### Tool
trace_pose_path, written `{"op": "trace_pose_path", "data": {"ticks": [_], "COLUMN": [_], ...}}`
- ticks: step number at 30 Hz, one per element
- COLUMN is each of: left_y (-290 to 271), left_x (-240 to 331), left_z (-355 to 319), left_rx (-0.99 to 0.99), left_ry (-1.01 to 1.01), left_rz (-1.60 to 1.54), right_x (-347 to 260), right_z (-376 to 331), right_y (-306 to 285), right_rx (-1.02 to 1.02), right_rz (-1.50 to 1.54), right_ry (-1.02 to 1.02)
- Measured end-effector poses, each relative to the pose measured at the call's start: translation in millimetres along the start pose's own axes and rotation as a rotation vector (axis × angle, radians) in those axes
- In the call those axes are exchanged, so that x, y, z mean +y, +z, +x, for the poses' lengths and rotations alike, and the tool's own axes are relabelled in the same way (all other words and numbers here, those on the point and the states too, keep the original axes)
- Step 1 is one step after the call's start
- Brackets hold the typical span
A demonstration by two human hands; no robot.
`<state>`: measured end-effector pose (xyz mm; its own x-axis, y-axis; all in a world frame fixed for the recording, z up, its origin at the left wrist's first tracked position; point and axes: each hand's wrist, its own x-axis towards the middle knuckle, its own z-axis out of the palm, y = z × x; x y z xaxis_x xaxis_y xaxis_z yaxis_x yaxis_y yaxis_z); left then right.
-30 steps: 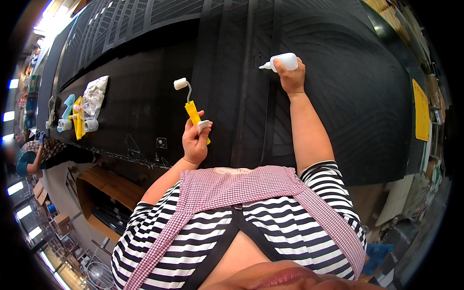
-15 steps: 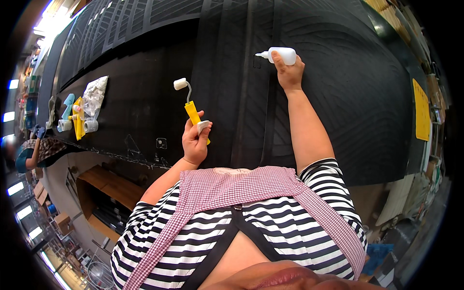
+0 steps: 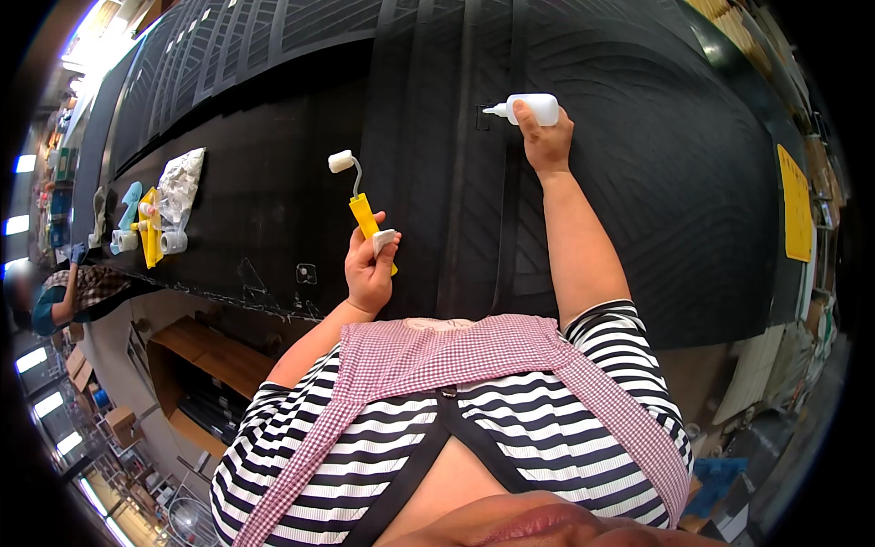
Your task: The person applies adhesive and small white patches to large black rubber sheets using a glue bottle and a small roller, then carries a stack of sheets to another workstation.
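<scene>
Both hands grip tools: roller [image 3: 357, 199] left, bottle [image 3: 530, 109] right.

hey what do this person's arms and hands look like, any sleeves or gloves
No gloves: both the left hand and the right hand are bare, as are the forearms. Short black-and-white striped sleeves end above the elbows, under a red-and-white checked apron. No watch or rings visible.
</scene>
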<state>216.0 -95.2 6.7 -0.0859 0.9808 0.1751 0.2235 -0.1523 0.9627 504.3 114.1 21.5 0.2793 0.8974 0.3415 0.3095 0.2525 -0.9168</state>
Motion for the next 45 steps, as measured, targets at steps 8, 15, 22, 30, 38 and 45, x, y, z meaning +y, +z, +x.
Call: {"op": "trace_pose_path", "data": {"ticks": [8, 15, 22, 30, 38, 45], "left_y": [0, 0, -1, 4, 0, -15], "left_x": [-1, -1, -3, 1, 17, 24], "left_z": [0, -1, -1, 1, -7, 3], "left_rx": [-0.001, 0.007, 0.007, 0.010, 0.119, 0.278], "left_ry": [0.004, 0.003, 0.037, 0.029, -0.064, -0.227], "left_rz": [0.000, -0.003, 0.021, 0.061, 0.112, -0.296], "right_x": [11, 6, 9, -43, 0, 27], "right_z": [-2, 0, -6, -16, -24, -27], "right_y": [-5, -2, -11, -70, -74, -90], "right_rx": [-0.064, -0.001, 0.001, 0.051, 0.055, 0.083], "right_rz": [-0.069, -0.106, 0.174, 1.640, 2.012, 1.962], "right_ry": [-0.081, -0.085, 0.068, 0.702, 0.792, 0.684]}}
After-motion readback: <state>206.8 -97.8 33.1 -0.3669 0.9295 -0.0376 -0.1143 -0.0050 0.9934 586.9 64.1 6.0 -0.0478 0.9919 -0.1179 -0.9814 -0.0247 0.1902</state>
